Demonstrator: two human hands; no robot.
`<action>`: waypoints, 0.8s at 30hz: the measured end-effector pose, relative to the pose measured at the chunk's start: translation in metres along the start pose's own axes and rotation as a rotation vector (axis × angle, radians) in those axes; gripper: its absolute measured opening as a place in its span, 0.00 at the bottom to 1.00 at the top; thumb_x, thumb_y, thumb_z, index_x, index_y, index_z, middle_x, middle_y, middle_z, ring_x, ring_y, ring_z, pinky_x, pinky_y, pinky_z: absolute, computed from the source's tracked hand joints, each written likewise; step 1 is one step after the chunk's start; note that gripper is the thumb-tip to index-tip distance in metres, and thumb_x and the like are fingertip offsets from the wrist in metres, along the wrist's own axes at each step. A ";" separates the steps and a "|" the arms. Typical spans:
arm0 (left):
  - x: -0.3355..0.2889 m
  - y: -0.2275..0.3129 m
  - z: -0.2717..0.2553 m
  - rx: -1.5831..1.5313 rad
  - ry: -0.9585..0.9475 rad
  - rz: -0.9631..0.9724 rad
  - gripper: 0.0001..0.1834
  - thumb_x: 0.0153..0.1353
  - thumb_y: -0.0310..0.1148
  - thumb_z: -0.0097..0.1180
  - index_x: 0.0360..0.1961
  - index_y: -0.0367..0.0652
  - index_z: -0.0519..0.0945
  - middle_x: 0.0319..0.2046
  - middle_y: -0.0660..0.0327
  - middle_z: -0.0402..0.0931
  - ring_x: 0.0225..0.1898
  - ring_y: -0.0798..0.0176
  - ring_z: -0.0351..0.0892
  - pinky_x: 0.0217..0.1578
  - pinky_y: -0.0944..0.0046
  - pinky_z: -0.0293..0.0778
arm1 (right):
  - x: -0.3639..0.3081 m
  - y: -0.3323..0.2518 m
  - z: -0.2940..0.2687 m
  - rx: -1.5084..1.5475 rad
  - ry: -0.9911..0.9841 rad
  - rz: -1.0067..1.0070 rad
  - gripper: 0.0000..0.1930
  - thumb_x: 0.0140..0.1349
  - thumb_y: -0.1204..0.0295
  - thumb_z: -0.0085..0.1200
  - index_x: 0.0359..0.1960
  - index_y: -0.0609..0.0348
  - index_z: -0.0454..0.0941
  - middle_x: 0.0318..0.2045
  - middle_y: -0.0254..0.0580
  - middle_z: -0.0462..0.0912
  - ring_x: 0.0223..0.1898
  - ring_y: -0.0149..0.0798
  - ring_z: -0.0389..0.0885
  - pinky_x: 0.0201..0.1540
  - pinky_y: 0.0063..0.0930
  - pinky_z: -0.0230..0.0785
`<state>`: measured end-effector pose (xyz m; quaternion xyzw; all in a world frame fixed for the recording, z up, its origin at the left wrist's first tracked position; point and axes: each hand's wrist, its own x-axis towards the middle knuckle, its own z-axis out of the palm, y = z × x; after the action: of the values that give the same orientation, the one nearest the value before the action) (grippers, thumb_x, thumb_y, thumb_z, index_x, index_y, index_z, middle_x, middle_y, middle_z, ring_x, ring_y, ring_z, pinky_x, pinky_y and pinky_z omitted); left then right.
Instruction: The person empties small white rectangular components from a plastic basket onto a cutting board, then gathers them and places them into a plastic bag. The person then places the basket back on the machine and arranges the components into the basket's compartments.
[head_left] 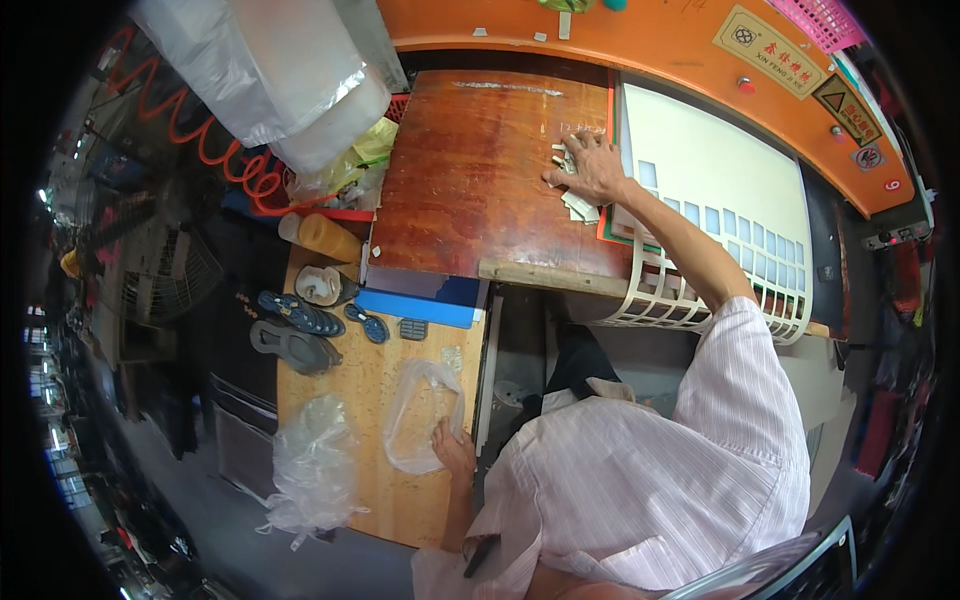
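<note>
On the brown wooden board (480, 170), my right hand (592, 170) lies with its fingers spread over a small heap of pale cut pieces (578, 207). Some of these pieces show between and below the fingers. Lower down, at the left, my left hand (455, 448) pinches the edge of a clear plastic bag (410, 463). The bag's mouth gapes above the light wooden table (385, 515); whether anything is inside cannot be made out.
Beside the board, a cream sheet (715, 150) with cut-out openings curls over the front edge. An orange machine (650, 35) spans the back. Shoe soles (295, 345), a blue tray (415, 307), tape rolls (325, 238) and crumpled plastic bags (315, 465) sit at the left.
</note>
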<state>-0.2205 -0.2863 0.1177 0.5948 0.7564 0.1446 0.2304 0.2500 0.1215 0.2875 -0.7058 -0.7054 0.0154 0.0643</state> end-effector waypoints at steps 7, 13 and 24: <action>0.003 0.003 0.003 0.026 0.046 0.009 0.28 0.55 0.26 0.61 0.59 0.31 0.76 0.53 0.39 0.76 0.59 0.35 0.70 0.63 0.43 0.65 | -0.023 -0.029 0.002 0.025 0.097 0.073 0.37 0.63 0.37 0.54 0.61 0.54 0.78 0.61 0.55 0.76 0.62 0.65 0.70 0.59 0.60 0.66; 0.002 0.000 0.006 0.004 0.038 0.000 0.29 0.56 0.28 0.61 0.61 0.30 0.75 0.55 0.40 0.75 0.60 0.35 0.69 0.64 0.42 0.64 | -0.032 -0.038 0.004 -0.017 0.192 0.009 0.32 0.64 0.42 0.55 0.58 0.56 0.79 0.54 0.56 0.78 0.58 0.61 0.73 0.56 0.57 0.68; -0.001 0.000 -0.003 -0.040 0.013 0.006 0.30 0.59 0.29 0.61 0.63 0.31 0.74 0.57 0.40 0.75 0.62 0.35 0.68 0.65 0.42 0.63 | -0.008 -0.017 0.005 0.219 0.057 -0.116 0.26 0.55 0.66 0.65 0.57 0.60 0.81 0.43 0.62 0.83 0.41 0.61 0.84 0.48 0.50 0.77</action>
<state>-0.2219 -0.2871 0.1199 0.5914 0.7530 0.1643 0.2371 0.2322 0.1141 0.2840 -0.6528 -0.7369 0.0688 0.1618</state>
